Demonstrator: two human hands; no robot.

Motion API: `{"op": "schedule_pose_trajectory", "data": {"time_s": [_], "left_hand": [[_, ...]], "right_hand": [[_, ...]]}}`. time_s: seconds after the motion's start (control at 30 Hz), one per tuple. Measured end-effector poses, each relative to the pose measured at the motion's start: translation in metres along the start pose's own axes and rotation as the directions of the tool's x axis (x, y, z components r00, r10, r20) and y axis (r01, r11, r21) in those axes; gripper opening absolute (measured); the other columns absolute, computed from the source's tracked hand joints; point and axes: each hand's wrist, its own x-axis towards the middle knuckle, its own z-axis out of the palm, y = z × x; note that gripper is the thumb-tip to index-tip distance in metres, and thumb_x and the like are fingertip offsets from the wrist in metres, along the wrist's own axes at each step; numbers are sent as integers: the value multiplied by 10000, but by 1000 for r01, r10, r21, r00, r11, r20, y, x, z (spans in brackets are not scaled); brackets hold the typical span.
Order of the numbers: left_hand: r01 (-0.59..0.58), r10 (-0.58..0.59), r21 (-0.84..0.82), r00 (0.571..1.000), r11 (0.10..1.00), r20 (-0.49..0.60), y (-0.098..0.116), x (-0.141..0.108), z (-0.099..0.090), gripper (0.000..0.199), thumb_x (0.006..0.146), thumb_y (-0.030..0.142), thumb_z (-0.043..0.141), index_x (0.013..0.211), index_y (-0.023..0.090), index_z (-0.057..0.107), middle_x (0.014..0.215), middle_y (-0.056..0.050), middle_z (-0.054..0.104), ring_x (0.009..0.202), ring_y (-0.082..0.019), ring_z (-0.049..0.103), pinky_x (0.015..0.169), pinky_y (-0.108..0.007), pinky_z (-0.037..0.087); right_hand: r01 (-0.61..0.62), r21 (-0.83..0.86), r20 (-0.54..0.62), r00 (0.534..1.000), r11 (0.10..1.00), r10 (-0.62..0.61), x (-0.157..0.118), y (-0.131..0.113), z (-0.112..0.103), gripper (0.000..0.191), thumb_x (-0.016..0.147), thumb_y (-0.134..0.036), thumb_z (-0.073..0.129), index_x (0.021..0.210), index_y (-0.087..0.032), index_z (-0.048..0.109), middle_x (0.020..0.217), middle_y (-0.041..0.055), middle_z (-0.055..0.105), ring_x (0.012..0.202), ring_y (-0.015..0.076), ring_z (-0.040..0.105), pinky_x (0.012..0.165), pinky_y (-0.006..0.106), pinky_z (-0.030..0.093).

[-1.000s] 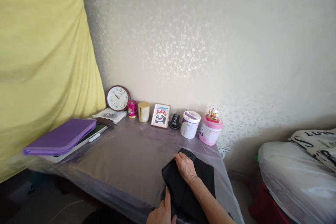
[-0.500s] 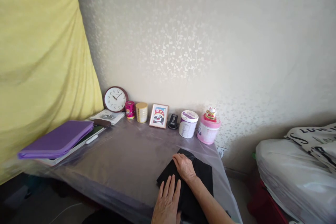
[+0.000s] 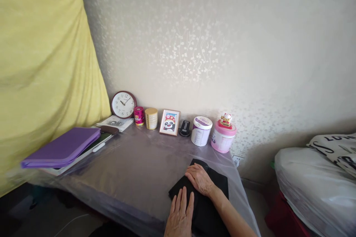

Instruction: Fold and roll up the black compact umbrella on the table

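Where the tbl (image 3: 130, 170) runs out to approx 4 o'clock, nr its edge, lies the black cloth (image 3: 205, 211), pretty flat, w/ a pointed corner at its own 9–10 o'clock. L hand (image 3: 180, 207) is palm down at cloth's 8 o'clock, fingers straight & slightly apart, flat on top. R hand (image 3: 200, 179) is at cloth's 12 o'clock, fingers close together & a bit bent, lying over it; can't tell if they pinch any of it. R forearm (image 3: 232, 211) crosses cloth from approx 4 o'clock.

Rest, clockwise as seen from cloth: purple folder (image 3: 62, 146) betw 9 & 10 o'clock, lying on other flat stuff; yellow curtain (image 3: 47, 63) approx 10, beyond tbl; round clock (image 3: 124, 104) betw 10 & 11, propped up nr wall (image 3: 264, 63); magenta tin (image 3: 139, 116) just beside it. Gold-lidded jar (image 3: 151, 120) & picture frame (image 3: 169, 122) w/ panda pic approx 11. White tin (image 3: 200, 136) at 12, small black gadget (image 3: 185, 128) betw it & frame. Pink tin (image 3: 223, 140) betw 12 & 1, w/ cat figurine (image 3: 226, 120) on lid. Off tbl: white bundle (image 3: 306, 177) betw 2 & 3, red box (image 3: 286, 214) approx 3, below it.
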Motion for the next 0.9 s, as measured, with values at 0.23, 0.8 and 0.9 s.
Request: {"op": "schedule_pose_trajectory", "data": {"time_s": [0.23, 0.8, 0.9], "left_hand": [[111, -113, 31, 993, 993, 40, 11, -3, -7, 683, 801, 39, 267, 1372, 319, 16, 1486, -69, 101, 1350, -267, 106, 1085, -471, 190], [137, -132, -58, 988, 989, 85, 27, -24, -42, 932, 599, -65, 391, 1386, 256, 8, 1483, -119, 87, 1351, -284, 136, 1054, -407, 265], [124, -120, -50, 990, 991, 75, 28, -26, -43, 936, 599, -60, 394, 1391, 248, 2, 1485, -129, 91, 1350, -275, 149, 1051, -383, 276]], "right_hand": [[-362, -94, 87, 925, 927, 370, 23, 35, -4, 377, 928, -314, 313, 824, -186, 653, 914, 68, 687, 918, 167, 606, 840, 268, 394], [-740, 428, -205, 480, 519, 853, -125, 21, -42, 451, 770, -553, 399, 955, -190, 591, 803, 74, 655, 702, 222, 629, 662, 332, 480], [-724, 506, -96, 492, 468, 865, -134, -6, -37, 461, 773, -575, 390, 931, -202, 609, 619, 25, 615, 555, 203, 606, 489, 286, 454]]}}
